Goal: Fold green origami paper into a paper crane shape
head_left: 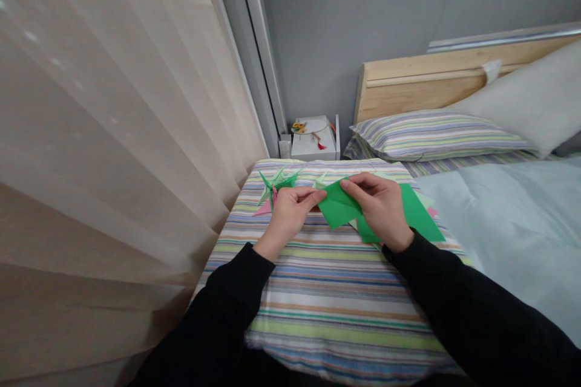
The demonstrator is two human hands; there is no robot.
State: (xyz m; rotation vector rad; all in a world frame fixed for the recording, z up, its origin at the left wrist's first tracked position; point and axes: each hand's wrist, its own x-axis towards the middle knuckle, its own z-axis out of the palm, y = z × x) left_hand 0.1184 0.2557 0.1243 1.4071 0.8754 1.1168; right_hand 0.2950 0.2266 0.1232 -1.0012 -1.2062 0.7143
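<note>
Between my two hands a small folded sheet of green origami paper [340, 207] is held just above the striped cloth. My left hand [293, 210] pinches its left corner between thumb and fingers. At its upper right edge, my right hand [377, 202] grips it with the thumb on top. Under and beside my right hand lies a larger flat green sheet [420, 217], with paler green and pink paper showing at its edges. Just beyond my left hand sit folded paper cranes [278, 184] in green, light green and pink, partly hidden by that hand.
A striped cloth [336, 302] covers the surface before me. Beige curtains [127, 133] hang close on the left. To the right is a bed with a pale blue cover [508, 224], striped pillow [445, 136] and wooden headboard [408, 94]. A white nightstand [313, 148] stands behind.
</note>
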